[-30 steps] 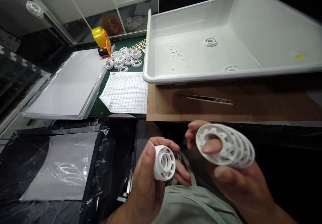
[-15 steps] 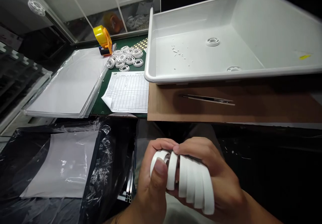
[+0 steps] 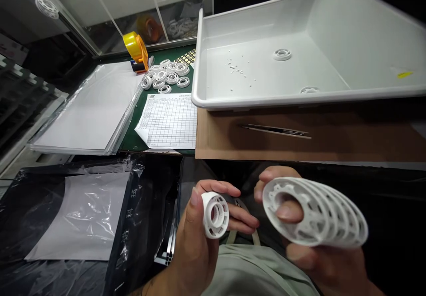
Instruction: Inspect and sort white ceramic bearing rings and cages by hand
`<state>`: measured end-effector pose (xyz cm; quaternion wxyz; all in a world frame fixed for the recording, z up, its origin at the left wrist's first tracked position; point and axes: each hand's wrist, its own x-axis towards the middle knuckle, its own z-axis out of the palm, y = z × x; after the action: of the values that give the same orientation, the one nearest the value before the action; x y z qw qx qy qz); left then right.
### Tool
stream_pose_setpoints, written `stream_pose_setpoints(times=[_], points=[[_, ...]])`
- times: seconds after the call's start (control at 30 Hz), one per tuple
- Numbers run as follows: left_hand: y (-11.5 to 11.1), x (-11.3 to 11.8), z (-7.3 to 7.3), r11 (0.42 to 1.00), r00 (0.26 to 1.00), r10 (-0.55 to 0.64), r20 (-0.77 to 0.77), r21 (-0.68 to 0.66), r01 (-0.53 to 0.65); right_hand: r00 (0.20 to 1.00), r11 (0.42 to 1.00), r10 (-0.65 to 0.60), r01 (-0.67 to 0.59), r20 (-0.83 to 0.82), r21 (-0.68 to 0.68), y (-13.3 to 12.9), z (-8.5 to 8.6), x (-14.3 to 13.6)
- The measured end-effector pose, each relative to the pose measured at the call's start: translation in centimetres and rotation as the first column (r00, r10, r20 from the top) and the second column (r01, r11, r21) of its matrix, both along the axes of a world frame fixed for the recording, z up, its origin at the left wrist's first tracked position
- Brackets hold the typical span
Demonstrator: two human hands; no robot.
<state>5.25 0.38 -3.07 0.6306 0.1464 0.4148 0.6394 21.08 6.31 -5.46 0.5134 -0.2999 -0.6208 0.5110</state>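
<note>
My left hand [image 3: 199,234] grips a short stack of white slotted plastic rings [image 3: 216,216] between thumb and index finger, its other fingers stretched out. To the right, my right hand [image 3: 319,251] holds a longer row of several white plastic rings [image 3: 313,211], with a fingertip showing through the nearest ring's hole. The two hands are apart, above my lap. More white rings [image 3: 163,76] lie in a loose heap on the green table top. One white ring [image 3: 282,54] rests in the big white tray [image 3: 253,100], and another is partly hidden behind its front wall.
Tweezers [image 3: 276,131] lie on brown cardboard [image 3: 226,145] before the tray. A printed form [image 3: 166,123] sits left of them. Beyond it are bagged white sheets [image 3: 86,109] and a yellow tape dispenser [image 3: 136,52]. Black plastic with a pale sheet [image 3: 83,216] is at lower left.
My hands have moved apart. The right hand has swung right with its row of rings, now tilted to show their faces, while the left keeps a short stack.
</note>
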Motion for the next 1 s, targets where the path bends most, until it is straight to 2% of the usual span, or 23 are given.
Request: stream_pose_setpoints(times=[0.07,0.13,0.33,0.43,0.47,0.53,0.63,0.7,1.0], points=[[0.0,0.0,0.1,1.0,1.0,0.009,-0.01,-0.02,-0.009,0.993,0.985,-0.014,-0.006,0.115,0.172,-0.3,0.2,0.0],[0.0,0.0,0.1,0.999,1.0,0.02,-0.019,-0.043,-0.021,0.982,0.958,-0.027,-0.028,0.187,0.286,-0.5,0.3,0.0],[-0.5,0.3,-0.4,0.998,0.984,0.056,-0.17,-0.028,-0.061,0.948,0.91,-0.079,-0.057,0.308,0.41,-0.3,-0.1,-1.0],[-0.7,0.5,-0.6,0.999,0.985,0.022,-0.168,-0.03,-0.028,0.942,0.88,-0.075,-0.092,0.327,0.466,-0.3,-0.4,-1.6],[-0.7,0.5,-0.6,0.999,0.987,0.013,-0.162,-0.04,-0.019,0.942,0.891,-0.055,-0.103,0.331,0.443,-0.4,-0.5,-1.6],[-0.6,0.4,-0.6,0.998,0.991,0.017,-0.135,-0.058,-0.025,0.95,0.946,0.004,-0.104,0.312,0.307,-0.7,-0.4,-1.4],[-0.2,0.1,-0.4,0.997,0.999,0.015,-0.028,-0.079,-0.017,0.981,0.99,0.057,-0.081,0.186,0.12,-0.7,-0.1,-0.8],[0.0,0.0,-0.3,0.997,1.0,0.0,0.025,-0.074,0.002,0.993,0.994,0.041,-0.052,0.11,0.097,-0.5,0.1,-0.5],[-0.1,-0.2,0.1,0.998,0.997,-0.036,0.067,-0.041,0.039,0.998,0.998,0.062,-0.063,0.027,0.009,-0.4,0.2,-0.6]])
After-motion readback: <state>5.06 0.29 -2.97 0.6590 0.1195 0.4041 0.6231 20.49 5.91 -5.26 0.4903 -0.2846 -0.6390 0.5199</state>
